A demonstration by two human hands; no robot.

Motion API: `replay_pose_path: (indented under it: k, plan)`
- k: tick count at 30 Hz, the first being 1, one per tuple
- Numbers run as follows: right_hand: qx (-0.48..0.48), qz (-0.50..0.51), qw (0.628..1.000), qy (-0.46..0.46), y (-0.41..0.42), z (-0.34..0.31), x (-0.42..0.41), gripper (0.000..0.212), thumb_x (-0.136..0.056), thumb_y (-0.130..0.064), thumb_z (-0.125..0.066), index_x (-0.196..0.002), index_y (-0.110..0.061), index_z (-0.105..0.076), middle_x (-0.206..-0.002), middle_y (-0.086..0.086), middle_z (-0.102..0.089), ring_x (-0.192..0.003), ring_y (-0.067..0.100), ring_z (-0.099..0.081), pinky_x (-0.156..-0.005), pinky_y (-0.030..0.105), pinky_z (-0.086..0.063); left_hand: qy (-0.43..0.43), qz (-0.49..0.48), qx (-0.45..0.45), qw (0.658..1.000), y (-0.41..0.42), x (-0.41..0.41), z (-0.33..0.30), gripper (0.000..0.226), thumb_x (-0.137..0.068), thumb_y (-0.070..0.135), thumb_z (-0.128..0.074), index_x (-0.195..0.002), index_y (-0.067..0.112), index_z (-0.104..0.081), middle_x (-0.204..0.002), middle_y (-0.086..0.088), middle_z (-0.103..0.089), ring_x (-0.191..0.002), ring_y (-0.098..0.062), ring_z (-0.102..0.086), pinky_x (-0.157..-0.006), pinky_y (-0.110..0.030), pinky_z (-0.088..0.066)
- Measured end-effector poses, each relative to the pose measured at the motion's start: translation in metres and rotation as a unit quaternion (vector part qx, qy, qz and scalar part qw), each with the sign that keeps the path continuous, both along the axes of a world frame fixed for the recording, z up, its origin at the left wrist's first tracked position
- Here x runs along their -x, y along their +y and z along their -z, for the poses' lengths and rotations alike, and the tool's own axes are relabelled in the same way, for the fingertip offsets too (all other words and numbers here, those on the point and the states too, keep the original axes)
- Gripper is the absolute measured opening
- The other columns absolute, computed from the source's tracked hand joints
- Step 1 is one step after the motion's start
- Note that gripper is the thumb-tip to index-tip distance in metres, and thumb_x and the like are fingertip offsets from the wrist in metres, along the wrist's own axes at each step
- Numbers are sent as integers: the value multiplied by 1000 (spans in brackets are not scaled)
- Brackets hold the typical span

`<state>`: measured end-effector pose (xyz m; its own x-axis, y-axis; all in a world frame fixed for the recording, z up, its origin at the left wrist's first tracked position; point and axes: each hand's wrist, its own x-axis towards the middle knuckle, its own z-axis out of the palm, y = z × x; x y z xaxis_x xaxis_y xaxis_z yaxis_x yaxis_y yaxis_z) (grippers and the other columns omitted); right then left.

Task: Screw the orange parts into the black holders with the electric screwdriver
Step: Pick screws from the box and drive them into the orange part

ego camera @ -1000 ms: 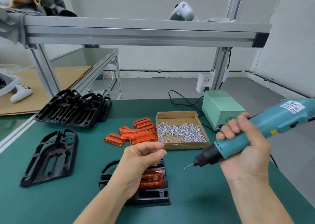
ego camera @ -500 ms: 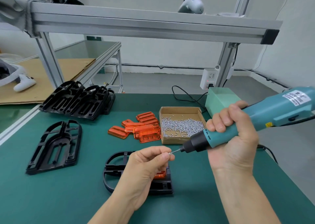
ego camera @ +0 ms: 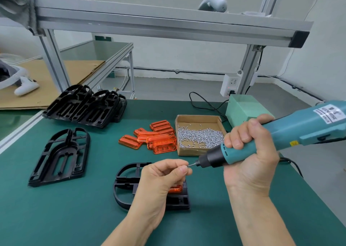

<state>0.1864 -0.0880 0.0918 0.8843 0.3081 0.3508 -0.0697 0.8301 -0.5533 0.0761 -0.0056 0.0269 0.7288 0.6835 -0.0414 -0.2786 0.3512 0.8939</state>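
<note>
- Right hand (ego camera: 250, 152) grips the electric screwdriver (ego camera: 271, 139), bit tip at the left fingertips.
- Left hand (ego camera: 161, 180) pinches a screw (ego camera: 187, 166) above the black holder (ego camera: 127, 187), which carries an orange part (ego camera: 176, 189) on the tabletop (ego camera: 74, 208).

Green-matted desk (ego camera: 56, 217) with a pale metal edge along the left. Near the front centre, a flat black plastic holder (ego camera: 127, 185) with an orange translucent part (ego camera: 176, 188) seated in it. To the left, a second black plastic holder (ego camera: 60, 155) lying alone. Farther back on the left, a leaning stack of black holders (ego camera: 84, 107). At the middle, a loose pile of orange translucent plastic parts (ego camera: 155, 139), just beside a shallow brown cardboard box (ego camera: 198, 118) of small silver screws (ego camera: 200, 136). Behind the box, at the back right, a pale green metal power unit (ego camera: 243, 109), with a black cable (ego camera: 204, 101) running across the mat.
</note>
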Motion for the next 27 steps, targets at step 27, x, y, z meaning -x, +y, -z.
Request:
replay_pose_path:
  k: [27]
  plan:
    - [30,-48,998,10,15,6,-7,17,-79,-7,-52,-78,-23,-50,-52,-8,-39,-42,8,-37,-46,19,-38,68,20,-113,991,14,14,5,24,-76,-3,-72,-90,15,-75,-87,-9,-74,-77,-13,-66,-64,-17,-51]
